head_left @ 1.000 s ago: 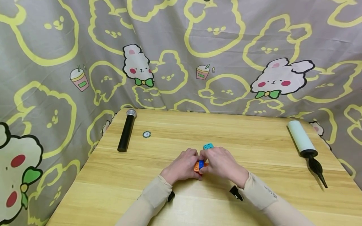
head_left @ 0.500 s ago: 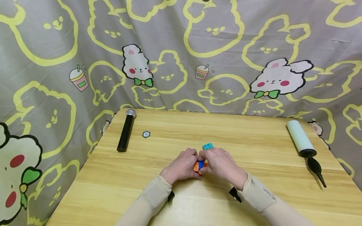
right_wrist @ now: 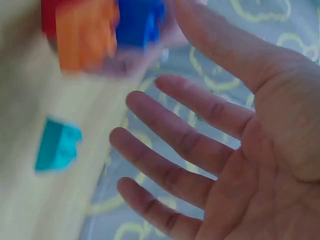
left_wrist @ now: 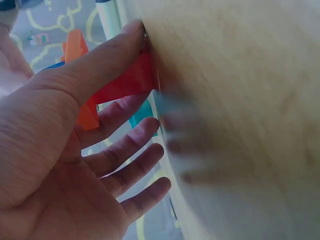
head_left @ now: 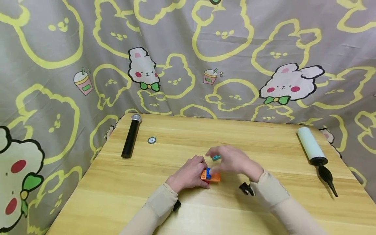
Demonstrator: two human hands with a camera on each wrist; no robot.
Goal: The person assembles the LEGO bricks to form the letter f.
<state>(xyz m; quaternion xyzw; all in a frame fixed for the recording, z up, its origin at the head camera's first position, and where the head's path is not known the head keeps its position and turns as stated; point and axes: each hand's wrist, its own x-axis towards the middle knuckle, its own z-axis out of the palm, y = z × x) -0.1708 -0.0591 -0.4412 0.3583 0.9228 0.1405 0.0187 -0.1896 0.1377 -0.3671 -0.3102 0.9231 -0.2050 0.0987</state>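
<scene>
My left hand [head_left: 189, 173] pinches a small stack of toy building bricks between thumb and index finger. In the left wrist view its red brick [left_wrist: 125, 80] is lowest, against the table; an orange brick [head_left: 215, 177] lies across it, and a blue brick [head_left: 209, 172] sits on top. My right hand [head_left: 233, 160] is spread just right of the stack and holds nothing. Past its fingers a teal brick [right_wrist: 57, 145] rests on the table, partly covered by that hand in the head view.
A black microphone [head_left: 131, 137] and a round chip [head_left: 151, 140] lie at the table's left. To the right is a pale hand pump [head_left: 311, 145] with a black nozzle. A patterned curtain [head_left: 176, 65] hangs behind the wooden table [head_left: 205, 212].
My right hand has let go of the blue brick and lifted up and to the right, its fingers spreading. The left hand stays on the stack, more of which now shows.
</scene>
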